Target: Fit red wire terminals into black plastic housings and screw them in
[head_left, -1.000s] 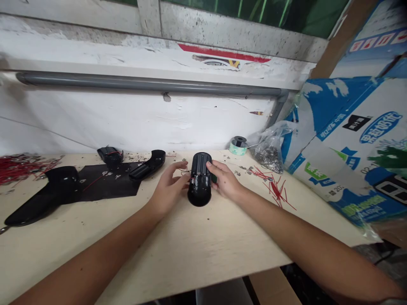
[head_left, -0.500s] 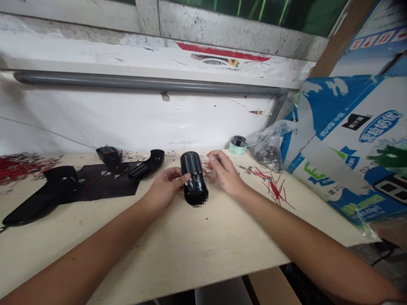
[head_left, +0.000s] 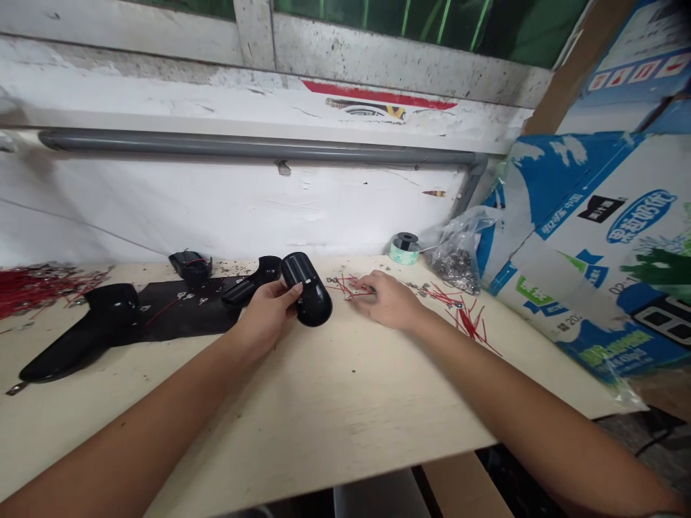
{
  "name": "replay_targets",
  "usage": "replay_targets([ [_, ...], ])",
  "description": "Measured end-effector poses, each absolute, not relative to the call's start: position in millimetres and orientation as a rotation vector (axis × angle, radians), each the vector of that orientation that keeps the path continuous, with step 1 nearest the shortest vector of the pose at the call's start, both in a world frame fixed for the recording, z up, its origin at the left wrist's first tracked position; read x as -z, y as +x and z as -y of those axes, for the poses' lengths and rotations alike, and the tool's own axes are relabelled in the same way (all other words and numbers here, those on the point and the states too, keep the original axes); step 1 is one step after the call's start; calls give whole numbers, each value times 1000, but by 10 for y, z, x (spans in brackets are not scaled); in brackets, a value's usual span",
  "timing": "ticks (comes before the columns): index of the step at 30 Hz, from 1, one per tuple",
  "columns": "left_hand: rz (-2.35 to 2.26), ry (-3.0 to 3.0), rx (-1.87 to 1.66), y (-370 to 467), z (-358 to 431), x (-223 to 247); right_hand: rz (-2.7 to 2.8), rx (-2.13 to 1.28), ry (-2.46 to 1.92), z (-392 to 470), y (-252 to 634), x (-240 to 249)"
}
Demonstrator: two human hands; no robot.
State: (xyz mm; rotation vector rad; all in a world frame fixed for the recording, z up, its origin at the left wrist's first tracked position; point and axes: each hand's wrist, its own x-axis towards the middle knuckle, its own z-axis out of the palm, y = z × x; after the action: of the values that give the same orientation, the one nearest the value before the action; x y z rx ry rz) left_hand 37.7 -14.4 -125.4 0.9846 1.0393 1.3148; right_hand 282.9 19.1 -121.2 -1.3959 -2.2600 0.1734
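My left hand (head_left: pixel 268 311) grips a glossy black plastic piece (head_left: pixel 309 288) by its left side, tilted above the table. Right of it, my right hand (head_left: pixel 386 298) is bent down at a small pile of red wires with metal tabs (head_left: pixel 343 288). Its fingers are drawn together, and whatever lies between them is too small to make out. Further right lie more loose red wires (head_left: pixel 471 321). Left of my left hand, a black curved part (head_left: pixel 251 282) rests on a dark sheet (head_left: pixel 178 309).
A larger black shell (head_left: pixel 80 334) and a heap of red wires (head_left: pixel 37 291) lie at the left. Another black part (head_left: pixel 190 265) is near the wall. A tape roll (head_left: pixel 404 249), a plastic bag of metal bits (head_left: pixel 458 259) and a blue-white carton (head_left: pixel 588 252) stand at the right.
My left hand has moved left with the black piece, which is now turned and tilted the other way. My right hand has lowered onto the small wire pile.
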Motion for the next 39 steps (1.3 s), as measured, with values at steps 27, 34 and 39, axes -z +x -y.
replay_targets([
  [27, -1567, 2037, -1323, 423, 313, 1149, 1889, -726, -1056, -202, 2828, 1039],
  [34, -1327, 2351, -1389, 534, 451, 1121, 1590, -1063, -747, 17, 2449, 1126],
  [39, -1192, 2428, -1518, 588, 493, 1128, 1589, -1005, -668, 162, 2335, 1090],
])
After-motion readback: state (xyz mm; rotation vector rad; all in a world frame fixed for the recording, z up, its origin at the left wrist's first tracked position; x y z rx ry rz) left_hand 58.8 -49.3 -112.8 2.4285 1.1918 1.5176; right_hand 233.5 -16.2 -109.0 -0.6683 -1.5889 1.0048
